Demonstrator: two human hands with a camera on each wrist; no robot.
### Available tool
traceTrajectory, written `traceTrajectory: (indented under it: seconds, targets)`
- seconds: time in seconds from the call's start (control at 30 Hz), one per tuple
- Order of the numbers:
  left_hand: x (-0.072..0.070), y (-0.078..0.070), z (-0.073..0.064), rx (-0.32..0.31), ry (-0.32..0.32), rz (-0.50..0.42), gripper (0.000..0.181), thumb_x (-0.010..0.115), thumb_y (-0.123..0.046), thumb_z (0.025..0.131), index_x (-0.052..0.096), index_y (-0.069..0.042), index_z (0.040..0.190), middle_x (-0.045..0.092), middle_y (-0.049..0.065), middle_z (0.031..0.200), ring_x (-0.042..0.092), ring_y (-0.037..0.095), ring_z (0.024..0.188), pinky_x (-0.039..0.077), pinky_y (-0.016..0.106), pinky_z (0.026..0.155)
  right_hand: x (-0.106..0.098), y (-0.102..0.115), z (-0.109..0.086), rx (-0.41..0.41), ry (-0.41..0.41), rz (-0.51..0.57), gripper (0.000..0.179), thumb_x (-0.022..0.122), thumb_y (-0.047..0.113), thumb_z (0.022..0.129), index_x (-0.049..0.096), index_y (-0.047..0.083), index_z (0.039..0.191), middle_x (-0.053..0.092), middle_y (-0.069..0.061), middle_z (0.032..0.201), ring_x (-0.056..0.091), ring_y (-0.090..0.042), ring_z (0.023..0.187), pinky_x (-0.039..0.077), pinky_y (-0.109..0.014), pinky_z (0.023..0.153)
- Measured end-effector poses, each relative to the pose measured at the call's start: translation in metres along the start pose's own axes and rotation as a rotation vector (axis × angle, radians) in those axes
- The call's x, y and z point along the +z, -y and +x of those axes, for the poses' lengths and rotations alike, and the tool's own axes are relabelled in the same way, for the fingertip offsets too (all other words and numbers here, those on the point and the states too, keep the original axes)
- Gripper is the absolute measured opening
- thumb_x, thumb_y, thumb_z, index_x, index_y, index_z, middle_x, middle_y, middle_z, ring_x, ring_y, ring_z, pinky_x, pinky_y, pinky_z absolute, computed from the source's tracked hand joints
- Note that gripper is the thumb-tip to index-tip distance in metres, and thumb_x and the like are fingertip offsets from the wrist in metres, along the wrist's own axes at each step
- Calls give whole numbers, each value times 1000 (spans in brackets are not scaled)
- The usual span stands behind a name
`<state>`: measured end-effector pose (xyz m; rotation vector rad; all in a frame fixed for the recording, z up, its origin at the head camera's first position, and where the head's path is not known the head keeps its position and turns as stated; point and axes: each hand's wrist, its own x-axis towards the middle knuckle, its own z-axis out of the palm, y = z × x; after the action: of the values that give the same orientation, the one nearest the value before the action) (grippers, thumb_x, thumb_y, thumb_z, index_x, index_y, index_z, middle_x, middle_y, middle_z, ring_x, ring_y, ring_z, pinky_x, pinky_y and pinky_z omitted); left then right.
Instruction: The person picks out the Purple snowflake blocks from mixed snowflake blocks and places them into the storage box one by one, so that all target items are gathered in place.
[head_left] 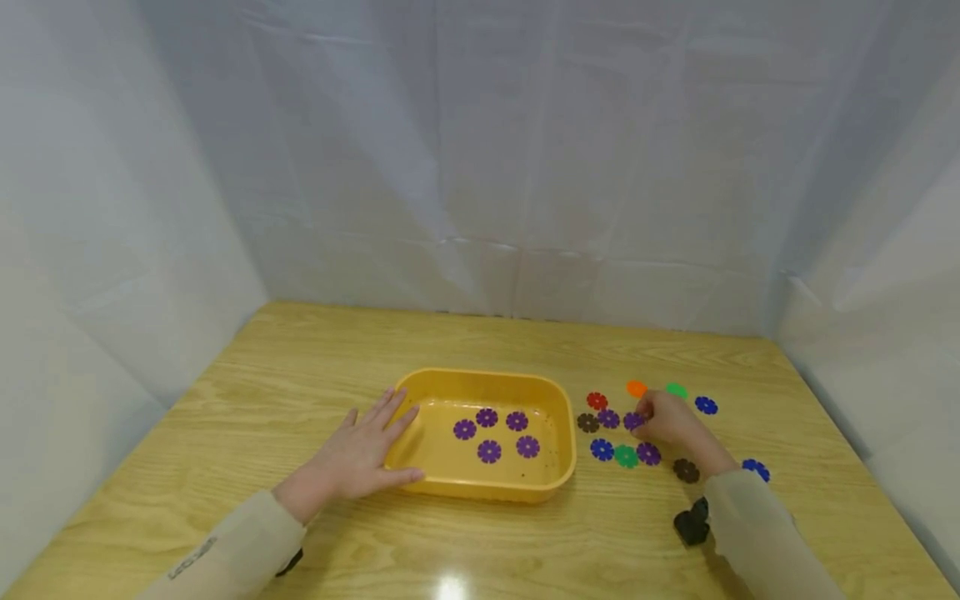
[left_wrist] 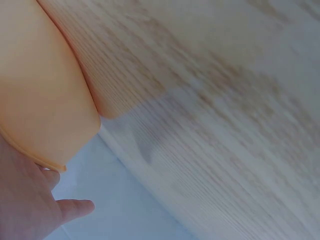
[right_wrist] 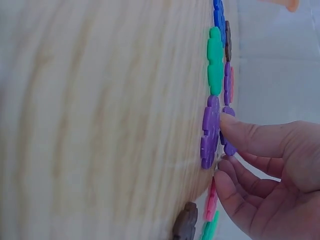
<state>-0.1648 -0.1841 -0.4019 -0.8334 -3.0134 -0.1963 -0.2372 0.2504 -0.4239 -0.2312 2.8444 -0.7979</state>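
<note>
A yellow plastic tub (head_left: 480, 492) stands on the table with several purple notched snowflake discs (head_left: 489, 452) lying flat inside it. My left hand (head_left: 360, 454), fingers spread, rests over the tub's left rim; the left wrist view shows the hand (left_wrist: 30, 200) against the tub's edge. To the right of the tub, my right hand (head_left: 675, 425) pinches a purple notched disc (head_left: 633, 420) between thumb and fingers, at table level. In the right wrist view the thumb lies on that disc (right_wrist: 229, 145), behind a nearer purple disc (right_wrist: 210, 132).
Around the right hand lie loose discs: red (head_left: 597, 401), orange (head_left: 637, 388), light green (head_left: 677, 390), teal green (head_left: 626, 456), brown (head_left: 588, 422) and blue (head_left: 602, 449), among others. A pale sheet (head_left: 510, 167) hangs behind the wooden table (head_left: 337, 350).
</note>
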Motion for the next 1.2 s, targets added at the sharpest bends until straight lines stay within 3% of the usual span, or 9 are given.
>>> traceTrajectory:
  seconds: [0.23, 0.5, 0.67, 0.93, 1.2]
  targets:
    - [0, -1, 0, -1, -2, 3, 85, 43, -64, 80, 25, -7, 140, 7, 16, 145, 5, 31, 132, 17, 63, 94, -1, 2, -2, 6, -10, 14, 25, 69, 3, 73, 49, -1, 88, 53, -12, 84, 49, -24, 74, 45, -36, 62]
    - [-1, -1, -1, 6, -5, -16, 84, 46, -62, 80, 25, -6, 139, 7, 17, 145, 4, 32, 132, 16, 64, 94, -2, -1, -2, -23, -81, 19, 5, 58, -3, 78, 56, -2, 82, 57, -10, 78, 53, -22, 70, 46, -35, 60]
    - [-1, -2, 0, 9, -3, -9, 84, 45, -62, 80, 26, -6, 139, 7, 17, 145, 4, 32, 132, 16, 64, 94, -6, 3, -7, -48, -105, 60, 3, 58, -1, 81, 59, -3, 83, 57, -7, 76, 53, -19, 67, 47, -31, 58]
    - [-1, -2, 0, 1, 6, -5, 84, 44, -62, 80, 25, -6, 139, 6, 17, 145, 3, 31, 132, 16, 63, 94, -13, 36, -30, -179, -158, 89, 7, 60, 3, 82, 63, -1, 88, 60, -5, 77, 56, -17, 67, 49, -30, 57]
    - [-1, -3, -1, -4, -3, -11, 84, 44, -63, 80, 25, -7, 140, 6, 16, 146, 3, 30, 132, 16, 63, 94, -5, 74, -45, -284, -183, 129, 5, 64, 2, 79, 64, 5, 83, 62, 0, 75, 57, -12, 65, 49, -23, 56]
